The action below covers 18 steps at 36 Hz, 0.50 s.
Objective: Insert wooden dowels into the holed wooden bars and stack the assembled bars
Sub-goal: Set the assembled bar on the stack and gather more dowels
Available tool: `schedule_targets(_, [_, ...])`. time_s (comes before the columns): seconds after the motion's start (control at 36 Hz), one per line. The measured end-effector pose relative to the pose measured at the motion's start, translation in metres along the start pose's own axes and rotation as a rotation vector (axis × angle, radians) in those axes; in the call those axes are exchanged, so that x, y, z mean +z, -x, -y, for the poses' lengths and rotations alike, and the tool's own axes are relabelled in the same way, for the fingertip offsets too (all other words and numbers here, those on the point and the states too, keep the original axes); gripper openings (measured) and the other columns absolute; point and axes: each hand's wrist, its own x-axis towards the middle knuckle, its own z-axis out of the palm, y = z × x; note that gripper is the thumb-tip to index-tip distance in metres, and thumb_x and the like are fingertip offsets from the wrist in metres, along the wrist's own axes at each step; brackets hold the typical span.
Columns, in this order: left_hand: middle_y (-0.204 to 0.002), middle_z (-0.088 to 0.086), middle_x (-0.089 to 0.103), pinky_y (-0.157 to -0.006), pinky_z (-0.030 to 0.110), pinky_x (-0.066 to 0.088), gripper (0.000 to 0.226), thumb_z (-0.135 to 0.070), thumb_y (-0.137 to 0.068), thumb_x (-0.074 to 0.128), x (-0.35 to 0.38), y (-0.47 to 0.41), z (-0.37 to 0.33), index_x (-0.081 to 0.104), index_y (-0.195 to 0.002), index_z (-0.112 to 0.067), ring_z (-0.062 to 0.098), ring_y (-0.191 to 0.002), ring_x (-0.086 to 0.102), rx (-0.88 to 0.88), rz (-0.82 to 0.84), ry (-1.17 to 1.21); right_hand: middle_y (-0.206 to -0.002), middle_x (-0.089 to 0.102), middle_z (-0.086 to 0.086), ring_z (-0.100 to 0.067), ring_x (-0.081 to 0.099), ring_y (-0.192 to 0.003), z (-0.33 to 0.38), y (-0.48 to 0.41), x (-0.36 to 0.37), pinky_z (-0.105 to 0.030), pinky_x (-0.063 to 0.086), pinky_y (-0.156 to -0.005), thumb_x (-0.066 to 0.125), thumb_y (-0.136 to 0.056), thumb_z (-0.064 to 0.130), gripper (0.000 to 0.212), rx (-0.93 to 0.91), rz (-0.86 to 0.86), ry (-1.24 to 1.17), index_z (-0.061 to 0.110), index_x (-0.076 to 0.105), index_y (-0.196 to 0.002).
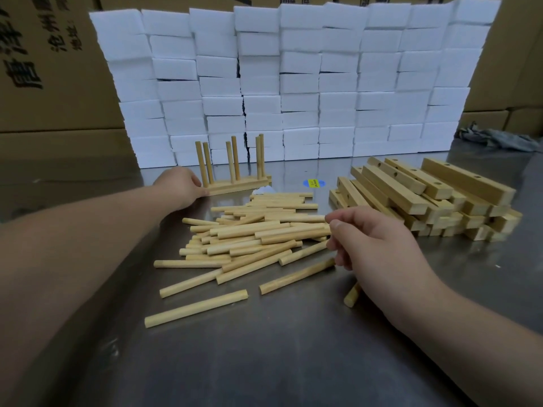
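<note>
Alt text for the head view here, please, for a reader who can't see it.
A person's left hand steadies assembled bars with upright dowels, while the right hand reaches into a loose dowel pile on a metal table. Holed bars lie heaped at right; white foam blocks form a wall behind.

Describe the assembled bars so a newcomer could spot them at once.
Start at the white foam block wall. At its foot, left of centre, sit the assembled bars, beside the left hand. Only they have dowels standing upright; other dowels lie flat.

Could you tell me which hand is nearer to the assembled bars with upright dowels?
Left. The left hand touches the assembled bars at their left end; the right hand is over the loose dowels.
</note>
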Motion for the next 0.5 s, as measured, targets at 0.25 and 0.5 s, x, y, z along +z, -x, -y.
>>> schedule_targets(0.25, [-0.09,-0.001,0.061,-0.065,0.029,0.042,0.022,-0.035,-0.083,0.065,-0.004,0.001,0.01,0.065,-0.098,-0.018,0.018,-0.082,0.056,0.043,0.041,0.016,-0.059,0.061,0.016,-0.004,0.051,-0.052,0.003,0.002,0.0,-0.031,0.048,-0.058,0.052,-0.088,0.026,0.015,0.021,0.007,0.004,0.028,0.065,-0.08])
schedule_targets(0.5, [-0.064,-0.006,0.062,-0.051,0.024,0.037,0.037,-0.035,-0.085,0.063,0.004,0.004,-0.011,0.057,-0.117,-0.02,0.01,-0.06,0.058,0.078,0.005,0.008,-0.058,0.062,0.017,0.002,0.052,-0.05,0.003,0.002,-0.001,-0.027,0.046,-0.058,0.052,-0.089,0.025,0.017,0.039,0.021,0.007,0.028,0.065,-0.079])
